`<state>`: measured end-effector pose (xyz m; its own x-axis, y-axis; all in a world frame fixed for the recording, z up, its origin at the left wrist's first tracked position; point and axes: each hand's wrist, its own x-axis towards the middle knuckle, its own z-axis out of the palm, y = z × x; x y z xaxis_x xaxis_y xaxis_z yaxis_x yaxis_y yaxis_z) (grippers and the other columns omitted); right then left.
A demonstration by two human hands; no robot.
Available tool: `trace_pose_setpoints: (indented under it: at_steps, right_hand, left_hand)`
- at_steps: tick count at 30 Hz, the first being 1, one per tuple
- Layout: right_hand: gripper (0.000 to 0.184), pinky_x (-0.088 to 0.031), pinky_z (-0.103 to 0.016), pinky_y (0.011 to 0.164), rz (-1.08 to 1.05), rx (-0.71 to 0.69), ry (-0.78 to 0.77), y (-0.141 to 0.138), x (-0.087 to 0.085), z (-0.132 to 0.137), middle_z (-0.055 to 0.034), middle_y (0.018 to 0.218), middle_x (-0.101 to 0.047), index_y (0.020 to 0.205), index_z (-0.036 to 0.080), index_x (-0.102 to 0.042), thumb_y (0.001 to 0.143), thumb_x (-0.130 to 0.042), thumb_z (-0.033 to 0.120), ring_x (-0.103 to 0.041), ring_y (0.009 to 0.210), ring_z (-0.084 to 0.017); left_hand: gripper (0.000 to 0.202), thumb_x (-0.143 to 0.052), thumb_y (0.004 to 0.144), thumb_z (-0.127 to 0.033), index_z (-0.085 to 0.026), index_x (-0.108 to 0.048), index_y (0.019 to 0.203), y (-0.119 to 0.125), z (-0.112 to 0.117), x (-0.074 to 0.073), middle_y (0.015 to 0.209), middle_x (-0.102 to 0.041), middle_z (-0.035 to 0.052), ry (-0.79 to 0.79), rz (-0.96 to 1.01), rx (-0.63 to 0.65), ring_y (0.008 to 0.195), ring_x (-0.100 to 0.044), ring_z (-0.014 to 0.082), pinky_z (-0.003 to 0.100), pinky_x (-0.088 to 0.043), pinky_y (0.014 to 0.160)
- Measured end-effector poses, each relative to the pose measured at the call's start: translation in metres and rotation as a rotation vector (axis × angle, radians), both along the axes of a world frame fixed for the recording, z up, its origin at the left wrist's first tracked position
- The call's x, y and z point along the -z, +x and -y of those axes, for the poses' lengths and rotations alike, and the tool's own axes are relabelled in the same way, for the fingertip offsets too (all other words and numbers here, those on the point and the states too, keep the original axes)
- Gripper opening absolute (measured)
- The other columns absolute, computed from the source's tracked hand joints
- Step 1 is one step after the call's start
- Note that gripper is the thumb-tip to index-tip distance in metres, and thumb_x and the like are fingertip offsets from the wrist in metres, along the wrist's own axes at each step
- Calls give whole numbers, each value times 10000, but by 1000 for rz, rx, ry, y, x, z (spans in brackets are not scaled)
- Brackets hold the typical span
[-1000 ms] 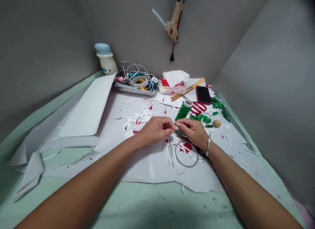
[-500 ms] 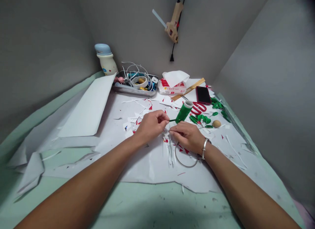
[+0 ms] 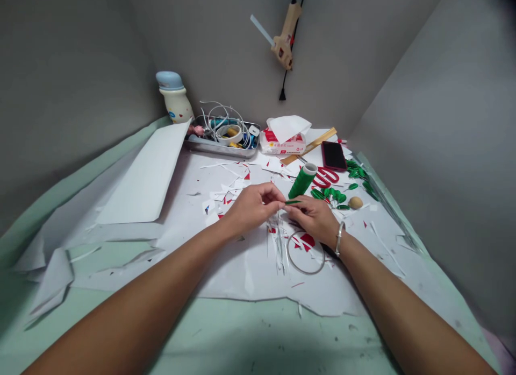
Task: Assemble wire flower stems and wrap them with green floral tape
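My left hand [image 3: 252,207] and my right hand [image 3: 314,218] meet over the white paper sheet [image 3: 242,267], fingertips pinched together. Between them runs a thin green-wrapped wire stem [image 3: 292,202]; both hands pinch it. A green tape roll [image 3: 301,181] lies just behind the fingers, its strip leading toward them. A bare wire ring [image 3: 305,252] and several thin wire pieces [image 3: 280,246] lie on the paper right below my hands. My right wrist wears a silver bangle.
Red scissors [image 3: 325,176], green leaf pieces [image 3: 332,194], a small tan ball [image 3: 355,203] and a dark phone [image 3: 332,155] lie at the right. A metal tray [image 3: 220,145] of cables, a tissue pack [image 3: 282,141], a bottle [image 3: 174,98] stand behind. A glue gun [image 3: 284,39] hangs on the wall.
My right hand has shifted right and up again toward the tape roll, and the green stem now shows level between the two sets of fingertips. My left hand has barely moved.
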<state>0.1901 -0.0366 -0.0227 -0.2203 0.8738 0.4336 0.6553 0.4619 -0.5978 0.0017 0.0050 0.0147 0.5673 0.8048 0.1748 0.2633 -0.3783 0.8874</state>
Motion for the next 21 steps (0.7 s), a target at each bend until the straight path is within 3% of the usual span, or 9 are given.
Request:
trace_pose_setpoints:
  at_steps: [4,8,13,17,21]
  right_hand:
    - [164,-430,-276,681,186,-128,80,-11,-7,8,-24,716,-659,853,204,-692,866,-529,202,-539,696,-153]
    - [171,-415,-287,660,148,-75,162,-11,-13,10,-26,677,-627,847,191,-685,881,-524,236,-511,661,-153]
    - [173,-440,-281,682,-55,40,49,-2,-9,2,-30,752,-665,817,201,-687,873,-537,264,-574,703,-156]
    - [175,-463,-250,658,-213,62,-147,0,-4,0,-17,800,-689,844,192,-690,850,-555,304,-603,705,-143]
    - [209,-457,-239,625,-240,18,-230,-1,-3,0,-7,763,-675,831,186,-690,849,-545,335,-587,675,-135]
  left_hand:
    - [94,-529,748,-157,-176,-619,767,0,-1,4,765,-654,14,173,-86,-161,710,-576,138,270,-430,681]
    - [146,-506,706,-91,-179,-617,741,0,1,8,746,-646,16,283,-261,-83,678,-554,144,272,-400,639]
    - [125,-526,719,-113,-174,-627,760,0,3,8,687,-633,-3,53,-194,161,620,-553,115,240,-403,597]
    - [87,-557,738,-176,-166,-636,774,-1,2,7,665,-628,-2,-63,-83,155,613,-546,107,239,-412,596]
    - [83,-565,732,-181,-171,-641,762,-2,1,9,651,-625,-8,-81,-78,176,597,-537,103,242,-407,585]
